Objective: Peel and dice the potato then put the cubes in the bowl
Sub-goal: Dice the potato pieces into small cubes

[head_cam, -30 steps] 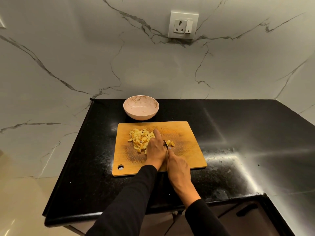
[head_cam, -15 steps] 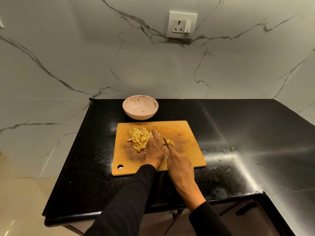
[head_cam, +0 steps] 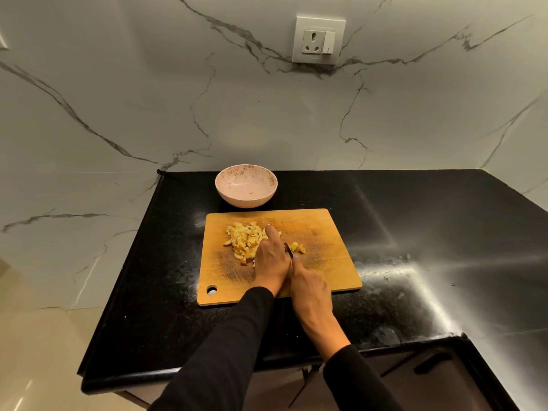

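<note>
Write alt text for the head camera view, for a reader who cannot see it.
Two hands dice potato on a wooden cutting board: the left hand rests beside a pile of potato cubes, and the right hand grips a knife cutting a few pieces. A pink bowl holding no cubes sits behind the board on a black countertop.

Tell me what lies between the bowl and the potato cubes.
In the head view, only a strip of black counter and the bare far edge of the board separate the bowl from the cubes.
</note>
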